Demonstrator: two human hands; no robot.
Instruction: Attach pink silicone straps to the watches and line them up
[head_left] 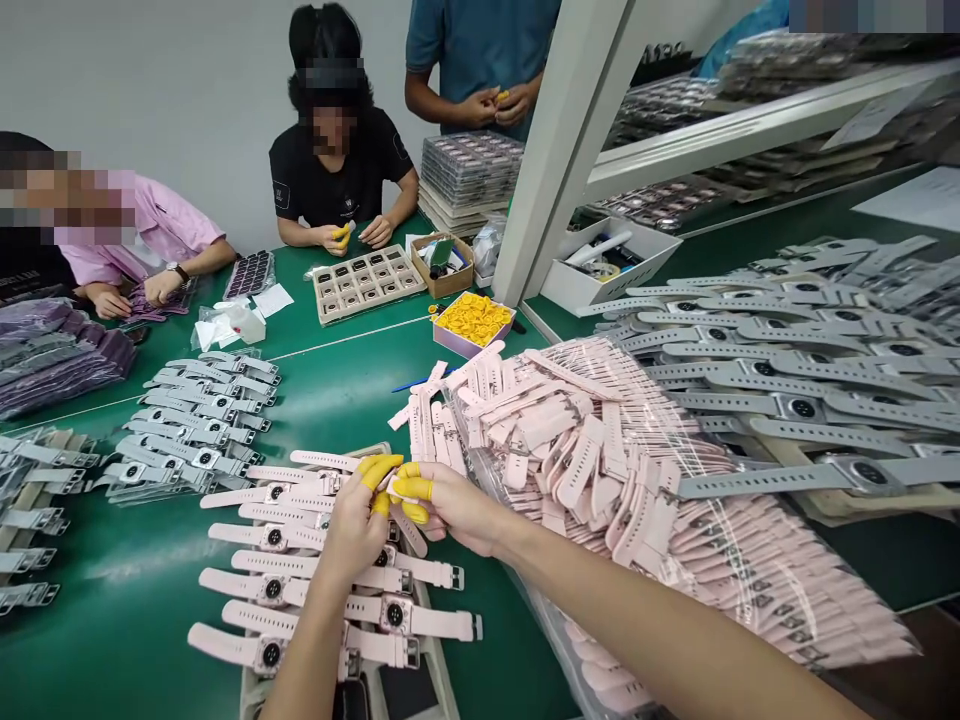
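Note:
Yellow finger cots cover several fingertips of both hands. My left hand (367, 505) and my right hand (442, 500) meet above a tray (442, 660) of pink-strapped watches (395, 612). Both hands are closed on a small pale part (391, 487) between the fingertips; the fingers hide most of it, and it seems to be a watch or strap end. A pink strap (412, 535) hangs just below my right hand. On the right, close to my right forearm, loose pink straps (585, 465) lie heaped on a plastic-wrapped layer of more pink straps.
Gray-strapped watches (802, 408) spread across the right side, others (206, 458) at the left. A box of yellow finger cots (474, 320) stands near the white post (559, 150). Beyond are a watch tray (367, 285), a white box (607, 265) and three other people.

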